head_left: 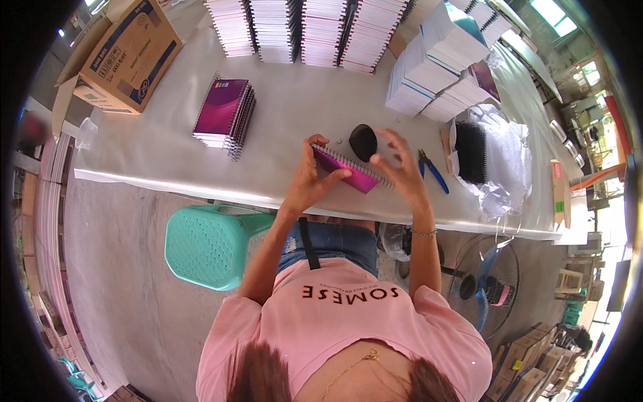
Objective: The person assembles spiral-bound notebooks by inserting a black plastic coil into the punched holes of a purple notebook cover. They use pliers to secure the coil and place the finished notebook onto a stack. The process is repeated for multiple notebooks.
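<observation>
My left hand (pixel 313 175) grips a purple spiral notebook (pixel 362 179) at the table's front edge, thumb on its cover and fingers behind. A dark wire coil runs along the notebook's upper edge, and its loose end sticks out at the right. Close to that end is my right hand (pixel 400 167), its fingers apart and holding nothing that I can see. Just beyond the notebook lies a rounded black object (pixel 364 142); its kind is unclear. To the right of my right hand lie blue-handled pliers (pixel 435 174).
Black coils (pixel 471 153) lie on crumpled white plastic (pixel 506 161) at right. Bound notebooks (pixel 224 115) are stacked at left, with taller stacks (pixel 278 33) behind. Unbound page blocks (pixel 429 74) stand back right. A cardboard box (pixel 127 60) sits far left; a green stool (pixel 207 248) stands below.
</observation>
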`<state>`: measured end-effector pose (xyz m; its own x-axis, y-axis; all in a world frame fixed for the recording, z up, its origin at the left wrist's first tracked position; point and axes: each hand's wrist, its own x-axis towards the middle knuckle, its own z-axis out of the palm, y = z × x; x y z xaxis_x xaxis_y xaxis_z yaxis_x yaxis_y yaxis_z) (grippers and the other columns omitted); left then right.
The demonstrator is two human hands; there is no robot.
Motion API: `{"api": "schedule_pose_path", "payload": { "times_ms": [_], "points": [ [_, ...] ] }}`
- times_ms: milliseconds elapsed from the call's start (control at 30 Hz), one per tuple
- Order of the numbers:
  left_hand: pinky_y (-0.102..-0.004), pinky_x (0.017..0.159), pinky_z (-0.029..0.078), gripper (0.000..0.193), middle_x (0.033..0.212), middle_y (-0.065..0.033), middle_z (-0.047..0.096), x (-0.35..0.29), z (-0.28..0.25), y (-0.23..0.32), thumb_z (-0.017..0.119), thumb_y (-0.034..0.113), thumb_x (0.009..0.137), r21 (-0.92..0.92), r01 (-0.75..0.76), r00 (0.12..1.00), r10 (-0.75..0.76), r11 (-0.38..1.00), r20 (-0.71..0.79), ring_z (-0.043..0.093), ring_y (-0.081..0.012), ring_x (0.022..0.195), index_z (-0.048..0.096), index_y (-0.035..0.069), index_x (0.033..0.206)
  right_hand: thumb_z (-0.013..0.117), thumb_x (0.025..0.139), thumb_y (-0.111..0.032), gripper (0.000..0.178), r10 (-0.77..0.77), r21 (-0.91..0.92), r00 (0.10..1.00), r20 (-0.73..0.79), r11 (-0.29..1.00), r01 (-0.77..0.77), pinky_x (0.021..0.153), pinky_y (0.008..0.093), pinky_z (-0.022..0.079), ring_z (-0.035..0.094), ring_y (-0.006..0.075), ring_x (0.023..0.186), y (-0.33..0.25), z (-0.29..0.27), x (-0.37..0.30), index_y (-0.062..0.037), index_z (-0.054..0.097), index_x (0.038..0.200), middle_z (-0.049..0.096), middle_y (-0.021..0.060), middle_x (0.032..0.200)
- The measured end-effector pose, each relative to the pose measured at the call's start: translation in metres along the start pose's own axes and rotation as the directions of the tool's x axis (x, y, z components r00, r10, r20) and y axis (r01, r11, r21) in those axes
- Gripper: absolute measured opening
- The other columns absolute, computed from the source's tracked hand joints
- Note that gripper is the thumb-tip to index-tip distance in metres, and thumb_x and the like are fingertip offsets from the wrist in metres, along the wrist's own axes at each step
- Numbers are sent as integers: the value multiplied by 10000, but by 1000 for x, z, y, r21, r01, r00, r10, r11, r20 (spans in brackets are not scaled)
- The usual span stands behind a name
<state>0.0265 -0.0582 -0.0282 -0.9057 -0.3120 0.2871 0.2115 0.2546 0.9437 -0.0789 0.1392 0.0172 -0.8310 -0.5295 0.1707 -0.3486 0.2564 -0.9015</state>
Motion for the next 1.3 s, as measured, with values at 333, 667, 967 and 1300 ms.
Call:
{"api": "schedule_pose_path", "payload": {
  "times_ms": [333,667,967,1300],
  "points": [
    [-259,818,416,322,1000,-43,536,-13,5,13,639,253,977,-257,179,976,-205,950,-77,488,-131,874,519,28,1174,665,908,-376,550,112,-648,833,-541,576,-498,1001,584,299,414,376,1273,68,-41,-65,-160,496,1384,462,189,1358],
    [-232,869,445,237,1082,-49,671,-18,-8,15,684,165,933,-332,179,981,-195,926,-14,581,-104,953,666,26,1124,688,872,-115,416,-243,-321,932,-268,935,151,898,401,450,535,307,1038,-47,33,-69,-7,556,1251,574,158,1165],
    [-261,823,486,205,991,-58,711,-16,-17,12,675,145,928,-176,159,985,-168,971,-36,619,-106,907,687,11,1083,745,805,-91,427,-317,-197,936,-154,938,285,820,413,504,574,337,999,-51,86,-70,-29,603,1203,579,164,1084],
    [-291,865,507,204,1101,-84,689,-17,-20,20,557,26,946,-122,69,997,-73,990,-36,646,-152,972,635,-14,1130,769,782,-94,417,-331,-206,929,-163,933,296,761,389,532,627,298,918,-49,101,-60,-57,633,1174,558,144,1074]
  ]
}}
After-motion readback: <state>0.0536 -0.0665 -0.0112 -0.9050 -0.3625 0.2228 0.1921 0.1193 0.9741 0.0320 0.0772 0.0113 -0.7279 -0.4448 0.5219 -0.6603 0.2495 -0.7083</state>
